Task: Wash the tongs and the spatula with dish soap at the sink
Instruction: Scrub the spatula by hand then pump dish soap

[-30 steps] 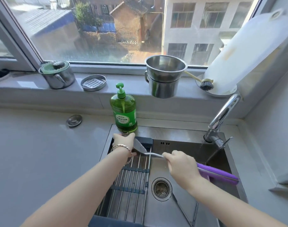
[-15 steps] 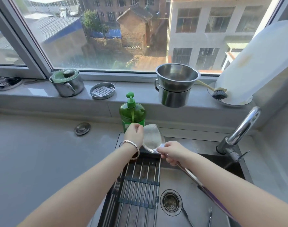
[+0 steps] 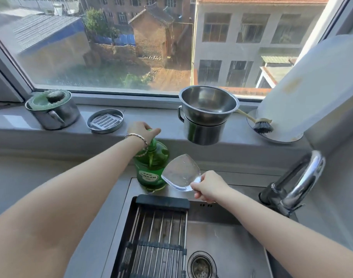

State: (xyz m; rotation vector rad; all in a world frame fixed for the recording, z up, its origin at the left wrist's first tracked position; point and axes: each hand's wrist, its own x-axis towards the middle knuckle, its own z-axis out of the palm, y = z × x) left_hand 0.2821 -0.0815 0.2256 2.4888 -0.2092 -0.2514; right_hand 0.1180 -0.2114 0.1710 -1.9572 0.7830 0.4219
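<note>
A green dish soap bottle stands on the counter at the sink's back left corner. My left hand rests on top of its pump, covering the pump head. My right hand grips the spatula by the neck just below its shiny metal blade. The blade is held flat-side up right beside the bottle, under where the spout points. The spatula's handle is hidden under my right arm. The tongs are not in view.
A sliding drain rack covers the sink's left half, with the drain to its right. The faucet arches at the right. On the windowsill stand a lidded pot, a soap dish, stacked steel bowls, a dish brush and a white cutting board.
My left hand left the spatula blade and rose onto the soap pump. My right hand slid up to the neck and brought the blade next to the bottle.
</note>
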